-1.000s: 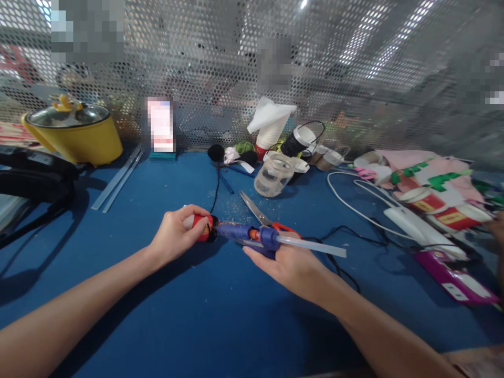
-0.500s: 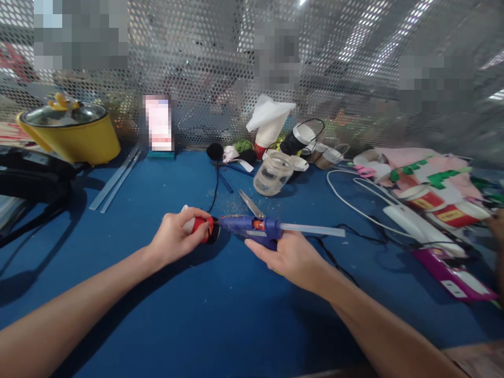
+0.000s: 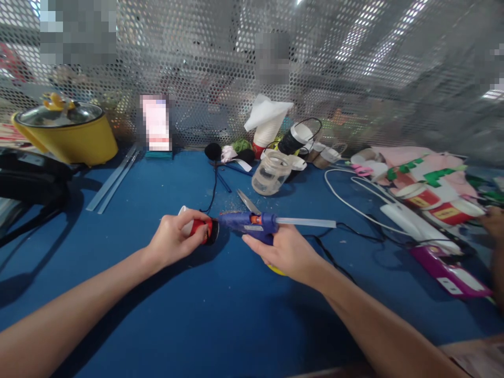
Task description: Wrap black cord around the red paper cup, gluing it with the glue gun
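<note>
My left hand (image 3: 177, 239) is closed round a red and white paper cup (image 3: 198, 229) lying on its side, with black at its right end. My right hand (image 3: 289, 252) grips a blue glue gun (image 3: 248, 222), its nozzle pointing left at the cup's black end. Out of the gun's back sticks a long translucent glue stick (image 3: 307, 222). Scissors (image 3: 248, 200) lie just behind the gun, their blades showing; a yellow part shows below my right hand. A black yarn strand (image 3: 213, 191) runs from near the cup back to a black ball of yarn (image 3: 213, 151).
At the back stand a clear plastic jar (image 3: 271, 176), a stack of paper cups (image 3: 271, 128) and a phone (image 3: 158, 126). Glue sticks (image 3: 112, 181) and a yellow pot (image 3: 71, 136) are left. A white power strip (image 3: 417, 226), cords and a purple box (image 3: 447, 273) lie right. Another person's hand (image 3: 494, 223) shows far right.
The whole view has shifted slightly. The glue gun has moved a little and its nozzle still points at the cup's black end; both hands keep their holds.
</note>
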`<state>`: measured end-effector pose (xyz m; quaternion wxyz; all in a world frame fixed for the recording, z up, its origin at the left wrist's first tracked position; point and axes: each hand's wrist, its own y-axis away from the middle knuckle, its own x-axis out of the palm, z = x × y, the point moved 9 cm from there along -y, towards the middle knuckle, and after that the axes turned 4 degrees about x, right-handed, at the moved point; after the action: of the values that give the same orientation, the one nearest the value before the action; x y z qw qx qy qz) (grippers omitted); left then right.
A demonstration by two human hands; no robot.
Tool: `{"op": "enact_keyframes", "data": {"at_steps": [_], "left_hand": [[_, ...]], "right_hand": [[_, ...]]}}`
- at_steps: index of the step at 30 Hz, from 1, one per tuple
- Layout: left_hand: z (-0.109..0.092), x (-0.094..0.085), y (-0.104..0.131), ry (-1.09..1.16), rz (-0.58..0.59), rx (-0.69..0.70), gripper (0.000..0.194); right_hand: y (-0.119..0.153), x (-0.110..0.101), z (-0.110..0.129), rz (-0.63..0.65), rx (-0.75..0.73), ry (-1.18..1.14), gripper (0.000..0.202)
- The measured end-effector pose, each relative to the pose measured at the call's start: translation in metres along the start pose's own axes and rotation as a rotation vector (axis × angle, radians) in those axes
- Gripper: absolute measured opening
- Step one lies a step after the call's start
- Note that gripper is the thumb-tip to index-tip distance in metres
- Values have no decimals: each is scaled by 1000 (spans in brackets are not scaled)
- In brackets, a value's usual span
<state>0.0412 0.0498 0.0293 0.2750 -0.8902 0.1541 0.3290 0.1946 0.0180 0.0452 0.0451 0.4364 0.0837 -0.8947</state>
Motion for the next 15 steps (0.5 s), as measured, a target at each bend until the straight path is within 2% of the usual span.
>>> {"op": "enact_keyframes", "data": {"at_steps": [10, 15], "left_hand": [[-2, 1, 1, 5, -11, 64, 17], [-4, -3, -1, 13, -34, 49, 16]], "right_hand": [[-2, 4, -3, 41, 40, -23, 16], [2, 1, -1, 32, 17, -43, 14]]}}
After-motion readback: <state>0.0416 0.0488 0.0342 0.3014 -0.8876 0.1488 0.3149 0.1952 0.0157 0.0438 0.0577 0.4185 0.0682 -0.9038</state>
